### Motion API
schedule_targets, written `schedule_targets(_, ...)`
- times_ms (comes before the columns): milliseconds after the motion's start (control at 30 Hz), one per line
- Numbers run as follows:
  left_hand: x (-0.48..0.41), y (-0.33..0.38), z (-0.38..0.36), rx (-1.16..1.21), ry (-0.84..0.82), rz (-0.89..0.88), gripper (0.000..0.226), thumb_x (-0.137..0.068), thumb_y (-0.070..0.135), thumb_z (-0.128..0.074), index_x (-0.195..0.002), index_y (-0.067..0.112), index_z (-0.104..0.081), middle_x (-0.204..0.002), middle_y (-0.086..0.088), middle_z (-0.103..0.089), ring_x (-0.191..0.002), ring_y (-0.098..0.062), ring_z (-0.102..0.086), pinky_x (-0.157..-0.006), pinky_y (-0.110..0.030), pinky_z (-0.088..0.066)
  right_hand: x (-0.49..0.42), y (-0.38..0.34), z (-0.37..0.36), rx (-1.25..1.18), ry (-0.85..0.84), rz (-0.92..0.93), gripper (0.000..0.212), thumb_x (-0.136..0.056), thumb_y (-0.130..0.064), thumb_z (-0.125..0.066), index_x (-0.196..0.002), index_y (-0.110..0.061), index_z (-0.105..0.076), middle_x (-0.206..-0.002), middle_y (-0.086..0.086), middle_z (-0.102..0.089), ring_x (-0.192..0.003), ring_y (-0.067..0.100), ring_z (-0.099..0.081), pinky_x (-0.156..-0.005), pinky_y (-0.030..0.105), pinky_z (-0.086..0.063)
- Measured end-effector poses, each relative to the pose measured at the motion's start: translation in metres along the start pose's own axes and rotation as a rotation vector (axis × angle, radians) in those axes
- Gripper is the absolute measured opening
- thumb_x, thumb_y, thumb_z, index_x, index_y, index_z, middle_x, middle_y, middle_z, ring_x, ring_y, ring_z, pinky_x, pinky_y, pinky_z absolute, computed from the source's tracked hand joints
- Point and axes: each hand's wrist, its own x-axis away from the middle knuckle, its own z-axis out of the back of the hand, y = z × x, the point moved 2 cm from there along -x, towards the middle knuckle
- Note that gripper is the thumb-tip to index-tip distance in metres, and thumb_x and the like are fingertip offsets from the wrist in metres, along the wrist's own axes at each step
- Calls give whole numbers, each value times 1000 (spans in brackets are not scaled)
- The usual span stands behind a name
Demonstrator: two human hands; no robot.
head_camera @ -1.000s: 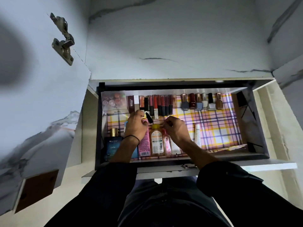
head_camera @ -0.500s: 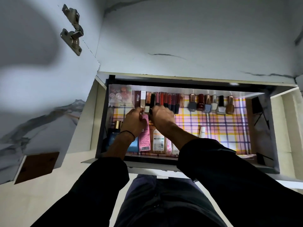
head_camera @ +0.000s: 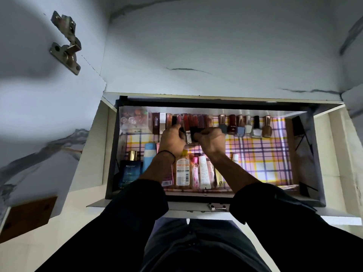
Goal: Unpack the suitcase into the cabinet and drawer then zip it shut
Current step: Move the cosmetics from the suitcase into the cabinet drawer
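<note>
In the drawer's (head_camera: 302,163) back row the dark lip-gloss tube (head_camera: 193,132) lies front-to-back between our hands — our right hand (head_camera: 211,140) pinches its near end, our left hand (head_camera: 172,139) curls alongside, grip unclear.

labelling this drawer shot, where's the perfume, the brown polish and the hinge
perfume (head_camera: 131,172), head view, on its blue glass body
brown polish (head_camera: 266,131), head view, on the bottle below the cap
hinge (head_camera: 66,48), head view, on its metal arm
</note>
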Motion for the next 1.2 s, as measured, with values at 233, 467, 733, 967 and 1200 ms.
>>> schedule_targets(233,-18,20,-21,-223,4,-24,37,-92,4,-59,-128,1,-54,-125,-16,-57,-108,-30,-62,-91,-36,-53,-6,10,21,-81,55,1,8,-87,-13,-70,-83,-5,-70,-71,-5,-65,-54,0,-58,-44,14,-40)
schedule_targets(467,-18,20,-34,-326,51,-2,37,-93,1,-56,-130,1,-51,-136,-17,-40,-101,-27,-61,-89,-35,-55,-4,16,26,-186,71,-19,5,-88,-12,-69,-89,-7,-68,-71,-7,-62,-52,-5,-56,-45,11,-39)
schedule_targets(733,-4,21,-42,-306,57,77,56,-94,-3,-50,-146,-3,-29,-145,-23,-32,-126,-34,-44,-104,-40,-46,-6,18,23,-203,21,-59,12,-93,-12,-68,-100,-3,-68,-76,-3,-63,-58,0,-56,-44,8,-38)
schedule_targets(967,-7,16,-40,-256,37,14,66,-94,-9,-44,-153,3,-17,-157,-19,-17,-141,-33,-28,-114,-37,-31,-14,11,27,-194,25,-42,12,-91,-12,-68,-98,-2,-72,-74,-4,-64,-58,1,-54,-46,8,-38)
schedule_targets(1200,-9,14,-40,-222,32,-32,63,-94,-6,-49,-151,4,-24,-153,-17,-27,-136,-32,-35,-113,-37,-36,-19,14,26,-173,11,-33,8,-92,-12,-67,-94,-6,-71,-74,-6,-64,-59,0,-55,-48,8,-39)
